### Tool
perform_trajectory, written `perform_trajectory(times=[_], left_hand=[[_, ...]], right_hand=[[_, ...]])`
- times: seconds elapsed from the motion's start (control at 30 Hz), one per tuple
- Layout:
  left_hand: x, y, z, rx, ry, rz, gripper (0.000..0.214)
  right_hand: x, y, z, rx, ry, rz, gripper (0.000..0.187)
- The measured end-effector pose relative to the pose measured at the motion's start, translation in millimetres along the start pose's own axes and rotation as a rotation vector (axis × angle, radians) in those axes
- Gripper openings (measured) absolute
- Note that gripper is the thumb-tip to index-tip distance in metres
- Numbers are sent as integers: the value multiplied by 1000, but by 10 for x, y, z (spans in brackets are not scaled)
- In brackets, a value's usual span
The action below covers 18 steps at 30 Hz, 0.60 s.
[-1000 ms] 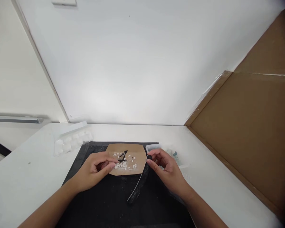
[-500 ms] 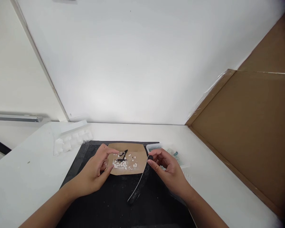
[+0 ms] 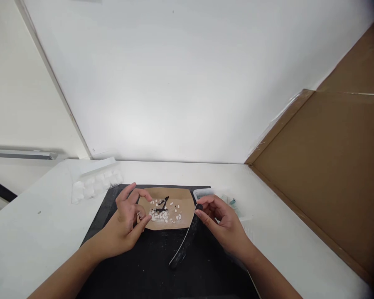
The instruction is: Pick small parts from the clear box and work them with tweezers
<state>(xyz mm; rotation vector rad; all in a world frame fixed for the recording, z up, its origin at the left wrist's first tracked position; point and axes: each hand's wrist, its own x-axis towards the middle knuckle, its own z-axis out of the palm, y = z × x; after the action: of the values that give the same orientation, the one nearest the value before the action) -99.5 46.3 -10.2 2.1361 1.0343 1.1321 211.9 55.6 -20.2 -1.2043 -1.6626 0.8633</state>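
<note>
My right hand point(image 3: 221, 220) pinches the upper end of a long, curved black strip point(image 3: 183, 251) with a pale line along its left edge. The strip slants down and left over a black mat point(image 3: 137, 274). My left hand point(image 3: 129, 218) is at the left edge of a brown tray-like sheet point(image 3: 182, 197), its fingers spread and bent. Small white pieces point(image 3: 161, 215) lie scattered on that sheet, thickest near my left thumb. Among them are thin black scraps point(image 3: 165, 202). Something faintly shiny shows by my left lower fingers, too small to make out.
A clear plastic tray with compartments point(image 3: 93, 185) sits at the back left of the white table point(image 3: 28, 232). Behind my right hand is a translucent container point(image 3: 204, 192), partly hidden, with greenish bits point(image 3: 232, 202) beside it. A white wall and brown cardboard panel point(image 3: 324, 166) bound the table.
My left hand's fingers have spread wider and lifted, with the index finger drawn back from the white pieces. My right hand keeps its pinch on the strip. The whole view has shifted slightly.
</note>
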Motion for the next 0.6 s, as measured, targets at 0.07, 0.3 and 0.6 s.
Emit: perform_trajectory(times=[0.07, 0.3, 0.6], left_hand=[[5, -17, 11, -36, -9, 25, 70], [14, -62, 10, -148, -88, -6, 51], [39, -22, 17, -340, -82, -274, 44]], right_hand=[[5, -2, 0, 10, -6, 6, 29], [-3, -46, 4, 28, -15, 25, 26], [-4, -24, 0, 38, -32, 38, 26]])
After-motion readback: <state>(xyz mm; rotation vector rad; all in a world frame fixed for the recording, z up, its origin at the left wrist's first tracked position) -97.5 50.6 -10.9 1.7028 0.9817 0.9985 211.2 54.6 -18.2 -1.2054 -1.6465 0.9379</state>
